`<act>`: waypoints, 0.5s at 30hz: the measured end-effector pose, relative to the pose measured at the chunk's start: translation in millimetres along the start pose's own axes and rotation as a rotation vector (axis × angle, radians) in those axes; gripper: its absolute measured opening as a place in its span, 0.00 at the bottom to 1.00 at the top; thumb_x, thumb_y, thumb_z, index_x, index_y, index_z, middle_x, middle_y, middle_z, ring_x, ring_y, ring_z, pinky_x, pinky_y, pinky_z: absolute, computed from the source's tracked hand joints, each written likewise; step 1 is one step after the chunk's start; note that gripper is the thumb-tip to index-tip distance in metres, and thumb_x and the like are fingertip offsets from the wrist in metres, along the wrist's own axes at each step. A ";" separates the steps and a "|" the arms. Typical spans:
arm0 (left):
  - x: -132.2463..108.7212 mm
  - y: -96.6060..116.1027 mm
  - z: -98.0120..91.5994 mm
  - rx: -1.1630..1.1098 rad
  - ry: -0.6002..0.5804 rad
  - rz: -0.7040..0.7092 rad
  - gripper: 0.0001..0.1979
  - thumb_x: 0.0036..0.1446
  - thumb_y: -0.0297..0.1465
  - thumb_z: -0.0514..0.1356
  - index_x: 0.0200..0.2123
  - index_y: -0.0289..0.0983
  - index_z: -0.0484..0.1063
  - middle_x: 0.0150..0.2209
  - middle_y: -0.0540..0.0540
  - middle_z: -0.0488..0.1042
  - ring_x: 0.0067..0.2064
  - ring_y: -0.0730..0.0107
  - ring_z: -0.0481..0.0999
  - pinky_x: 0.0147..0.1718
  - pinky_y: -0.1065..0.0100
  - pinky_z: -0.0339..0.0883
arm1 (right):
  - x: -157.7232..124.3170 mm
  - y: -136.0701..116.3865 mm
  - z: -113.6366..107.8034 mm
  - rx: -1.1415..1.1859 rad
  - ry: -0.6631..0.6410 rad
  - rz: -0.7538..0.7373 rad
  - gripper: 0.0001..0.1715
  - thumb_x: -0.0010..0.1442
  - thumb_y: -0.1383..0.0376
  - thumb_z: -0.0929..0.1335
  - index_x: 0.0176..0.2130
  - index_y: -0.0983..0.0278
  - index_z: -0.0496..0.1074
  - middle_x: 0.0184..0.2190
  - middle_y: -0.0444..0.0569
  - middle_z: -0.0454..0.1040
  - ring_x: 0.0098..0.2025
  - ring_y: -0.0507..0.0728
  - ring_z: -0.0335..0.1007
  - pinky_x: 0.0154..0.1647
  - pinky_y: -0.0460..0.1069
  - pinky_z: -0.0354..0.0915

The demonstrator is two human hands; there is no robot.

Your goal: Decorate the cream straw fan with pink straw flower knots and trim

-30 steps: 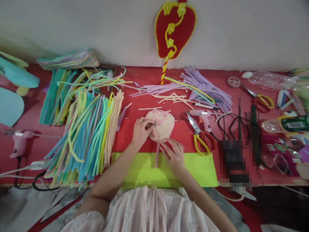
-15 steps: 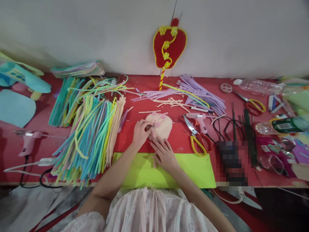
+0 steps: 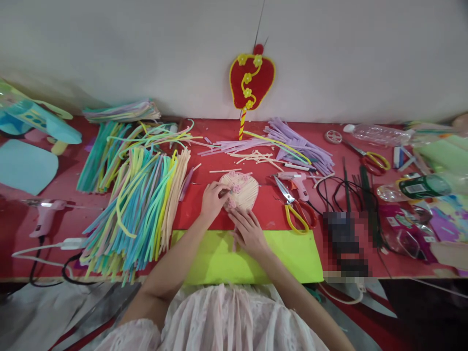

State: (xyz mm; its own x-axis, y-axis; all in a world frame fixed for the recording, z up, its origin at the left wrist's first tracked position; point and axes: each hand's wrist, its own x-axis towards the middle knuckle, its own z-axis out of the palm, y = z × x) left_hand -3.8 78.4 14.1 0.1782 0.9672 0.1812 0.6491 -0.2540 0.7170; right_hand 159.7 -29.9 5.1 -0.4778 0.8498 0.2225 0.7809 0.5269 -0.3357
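Observation:
A cream fan-shaped piece (image 3: 247, 191) made of chenille stems, with small pink flowers (image 3: 238, 188) on it, lies on the red sheet in front of me. At its left edge, my left hand (image 3: 215, 199) has thumb and forefinger pinched together by the flowers; whatever is between the fingertips is too small to make out. My right hand (image 3: 251, 233) rests with fingers stretched flat on the fan's lower edge. Under its thumb a short pinkish handle (image 3: 234, 243) shows over the yellow-green sheet (image 3: 285, 258).
Left lie bundled chenille stems (image 3: 141, 209) and a pink glue gun (image 3: 46, 214). Right of the fan are yellow-and-red scissors (image 3: 295, 212), another glue gun (image 3: 298, 183) and black cables. A red finished fan (image 3: 252, 83) stands at the wall beside purple stems (image 3: 300, 144). Bottles (image 3: 420, 186) lie far right.
The view has shifted slightly, so the right-hand items and the red fan appear a little further left. Both hands stay at the cream fan in nearly the same pose.

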 end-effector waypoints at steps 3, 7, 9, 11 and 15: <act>-0.1 -1.0 0.6 0.007 0.003 0.011 0.06 0.52 0.26 0.61 0.35 0.41 0.74 0.38 0.48 0.73 0.41 0.65 0.71 0.46 0.62 0.62 | -1.1 -2.8 -2.0 -0.042 0.020 0.017 0.31 0.63 0.60 0.60 0.63 0.61 0.53 0.63 0.49 0.57 0.67 0.61 0.40 0.65 0.64 0.44; -0.3 -2.0 1.3 0.009 0.009 0.012 0.06 0.53 0.26 0.61 0.35 0.40 0.74 0.38 0.48 0.73 0.41 0.65 0.71 0.45 0.61 0.62 | 0.5 -5.8 -2.1 -0.071 -0.017 0.028 0.31 0.63 0.58 0.61 0.63 0.60 0.54 0.64 0.48 0.54 0.68 0.62 0.37 0.65 0.65 0.42; -0.5 -2.7 1.7 0.012 0.010 0.013 0.06 0.53 0.26 0.61 0.35 0.41 0.74 0.38 0.48 0.73 0.41 0.65 0.71 0.45 0.61 0.62 | 1.8 -6.1 -1.4 -0.074 -0.035 0.039 0.31 0.63 0.57 0.60 0.63 0.61 0.54 0.64 0.48 0.54 0.68 0.62 0.38 0.65 0.65 0.42; -0.7 -3.5 2.2 0.014 0.009 0.015 0.07 0.52 0.26 0.61 0.35 0.41 0.74 0.38 0.48 0.73 0.41 0.65 0.71 0.45 0.62 0.62 | 2.4 -5.9 -0.6 -0.078 -0.048 0.046 0.30 0.63 0.56 0.60 0.62 0.61 0.56 0.65 0.49 0.53 0.67 0.63 0.39 0.65 0.65 0.41; -0.8 -4.4 2.6 0.009 0.007 0.018 0.07 0.52 0.26 0.61 0.35 0.41 0.74 0.38 0.48 0.73 0.41 0.65 0.71 0.46 0.61 0.62 | 2.1 -4.8 0.4 -0.083 -0.052 0.049 0.29 0.63 0.56 0.60 0.61 0.61 0.58 0.65 0.49 0.52 0.67 0.63 0.40 0.65 0.65 0.42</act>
State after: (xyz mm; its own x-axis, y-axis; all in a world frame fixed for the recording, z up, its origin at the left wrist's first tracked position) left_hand -4.9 78.7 9.0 0.1853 0.9624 0.1986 0.6522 -0.2716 0.7077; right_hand 154.8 -30.6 6.8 -0.4568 0.8752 0.1593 0.8333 0.4836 -0.2677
